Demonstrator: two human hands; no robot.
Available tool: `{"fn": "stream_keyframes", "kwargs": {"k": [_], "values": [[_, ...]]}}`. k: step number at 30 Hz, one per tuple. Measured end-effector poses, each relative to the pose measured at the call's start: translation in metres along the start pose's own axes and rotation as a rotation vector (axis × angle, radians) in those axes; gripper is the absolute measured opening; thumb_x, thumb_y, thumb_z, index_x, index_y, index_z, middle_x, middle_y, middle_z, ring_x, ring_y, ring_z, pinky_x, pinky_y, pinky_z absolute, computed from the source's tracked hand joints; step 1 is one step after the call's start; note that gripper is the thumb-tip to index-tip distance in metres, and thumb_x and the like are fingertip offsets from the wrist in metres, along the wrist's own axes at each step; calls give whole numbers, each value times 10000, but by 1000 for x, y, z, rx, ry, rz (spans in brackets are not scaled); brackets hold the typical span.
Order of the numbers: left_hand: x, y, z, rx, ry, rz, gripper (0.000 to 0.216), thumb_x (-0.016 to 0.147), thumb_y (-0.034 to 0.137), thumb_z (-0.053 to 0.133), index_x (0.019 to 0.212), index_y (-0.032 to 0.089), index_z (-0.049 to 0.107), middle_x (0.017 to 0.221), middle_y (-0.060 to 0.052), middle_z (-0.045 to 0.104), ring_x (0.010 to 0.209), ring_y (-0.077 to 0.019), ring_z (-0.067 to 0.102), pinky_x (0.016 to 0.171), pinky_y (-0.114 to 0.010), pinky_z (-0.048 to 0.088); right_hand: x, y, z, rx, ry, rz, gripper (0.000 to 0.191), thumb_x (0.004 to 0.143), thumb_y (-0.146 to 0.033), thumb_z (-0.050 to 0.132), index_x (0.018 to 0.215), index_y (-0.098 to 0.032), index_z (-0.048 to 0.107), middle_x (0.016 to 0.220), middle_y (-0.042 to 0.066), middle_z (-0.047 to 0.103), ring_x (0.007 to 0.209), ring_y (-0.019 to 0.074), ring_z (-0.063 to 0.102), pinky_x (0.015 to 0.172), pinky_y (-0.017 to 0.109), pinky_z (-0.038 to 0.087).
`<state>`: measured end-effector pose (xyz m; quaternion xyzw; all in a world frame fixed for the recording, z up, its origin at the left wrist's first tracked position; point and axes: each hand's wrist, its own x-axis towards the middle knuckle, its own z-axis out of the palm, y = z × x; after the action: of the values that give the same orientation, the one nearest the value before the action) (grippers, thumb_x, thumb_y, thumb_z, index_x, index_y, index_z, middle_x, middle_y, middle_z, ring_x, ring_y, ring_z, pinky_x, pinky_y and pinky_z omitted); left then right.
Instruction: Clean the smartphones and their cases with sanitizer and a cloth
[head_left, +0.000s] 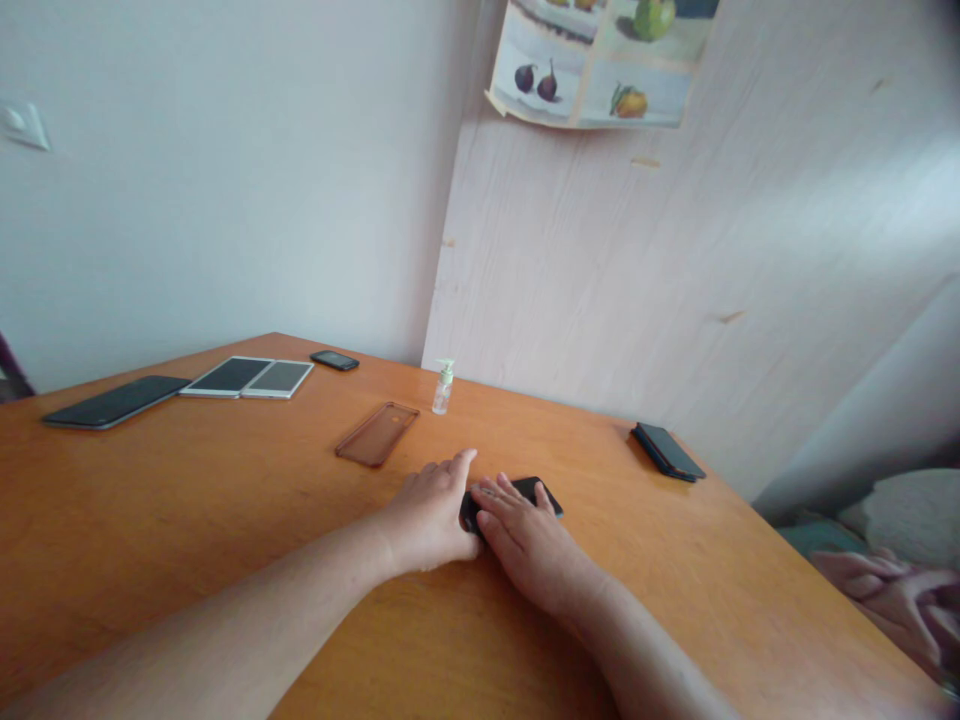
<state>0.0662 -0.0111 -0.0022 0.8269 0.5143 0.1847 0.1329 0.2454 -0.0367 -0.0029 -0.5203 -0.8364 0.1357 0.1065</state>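
A black phone (538, 490) lies flat on the orange wooden table (225, 500), mostly covered by my hands. My right hand (525, 535) rests on top of it with the fingers stretched out flat. My left hand (433, 510) lies at the phone's left end, fingers extended and touching it. A translucent brown phone case (377, 433) lies just beyond my left hand. A small clear pump bottle (443, 387) stands upright behind the case.
At the far left lie a dark tablet (116, 400), two white-framed tablets (247, 377) side by side and a small black phone (334, 360). Two stacked dark phones (667, 451) lie near the right edge. Walls close the back; another person's hands (892, 595) rest at the right.
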Motion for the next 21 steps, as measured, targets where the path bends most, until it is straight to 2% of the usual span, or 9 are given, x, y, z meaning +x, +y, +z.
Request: {"fn": "stream_keyframes", "kwargs": {"k": [2, 3, 8, 10, 12, 15, 17, 19, 21], "values": [[0, -1, 0, -2, 5, 15, 902, 661, 317, 634, 1461, 149, 253, 1231, -152, 626, 1138, -317, 591, 920, -370, 453, 0, -7, 1, 22, -34, -77, 494, 1023, -412, 204, 1475, -300, 369, 1551, 29, 337, 1464, 242, 192, 1139, 629, 22], [0, -1, 0, -2, 8, 16, 911, 658, 322, 637, 1463, 145, 250, 1232, -154, 626, 1140, -319, 590, 921, -371, 453, 1, -6, 1, 19, -38, -65, 495, 1022, -413, 203, 1476, -302, 367, 1553, 28, 332, 1466, 244, 187, 1137, 634, 27], [-1, 2, -2, -3, -14, -16, 1012, 610, 394, 698, 1474, 145, 234, 1227, -151, 623, 1161, -336, 576, 935, -381, 452, 8, 28, -2, -111, 70, 285, 511, 1013, -412, 222, 1450, -222, 408, 1549, 77, 334, 1457, 276, 211, 1106, 688, 44], [-1, 3, -4, -2, -23, -26, 1007, 606, 386, 703, 1472, 152, 245, 1218, -145, 629, 1156, -335, 581, 933, -382, 453, 7, 32, -3, -147, 94, 329, 512, 1011, -398, 232, 1437, -188, 422, 1542, 99, 345, 1453, 279, 227, 1107, 687, 38], [-1, 3, -4, -4, -20, -20, 976, 610, 388, 700, 1457, 152, 276, 1216, -147, 632, 1149, -337, 586, 921, -382, 461, 2, 21, -3, -135, 75, 244, 513, 1010, -401, 243, 1436, -178, 422, 1536, 108, 356, 1450, 272, 237, 1126, 658, 34], [0, 1, -4, -6, -9, 15, 881, 646, 353, 663, 1432, 147, 322, 1246, -158, 622, 1149, -327, 588, 916, -374, 467, -6, -6, -2, -51, 9, 3, 516, 1020, -422, 206, 1454, -222, 398, 1540, 85, 353, 1449, 243, 246, 1149, 616, 27], [0, -1, -4, -3, -7, 34, 831, 661, 323, 638, 1419, 148, 345, 1275, -160, 608, 1155, -318, 587, 927, -371, 465, -8, -15, -1, -12, -21, -81, 519, 1025, -430, 169, 1460, -250, 388, 1543, 67, 350, 1448, 226, 248, 1151, 610, 23], [0, -1, -4, 4, -5, 35, 832, 655, 339, 645, 1412, 140, 360, 1278, -164, 605, 1154, -321, 587, 929, -374, 466, -8, -10, -3, -31, -20, -28, 520, 1024, -429, 171, 1456, -244, 395, 1541, 76, 353, 1446, 233, 256, 1143, 626, 30], [0, 0, -4, 12, -8, 26, 864, 643, 383, 666, 1413, 131, 366, 1263, -166, 610, 1152, -328, 585, 928, -380, 468, -5, 7, -6, -105, 17, 121, 518, 1019, -417, 204, 1444, -206, 412, 1535, 112, 357, 1441, 263, 265, 1124, 658, 33]]}}
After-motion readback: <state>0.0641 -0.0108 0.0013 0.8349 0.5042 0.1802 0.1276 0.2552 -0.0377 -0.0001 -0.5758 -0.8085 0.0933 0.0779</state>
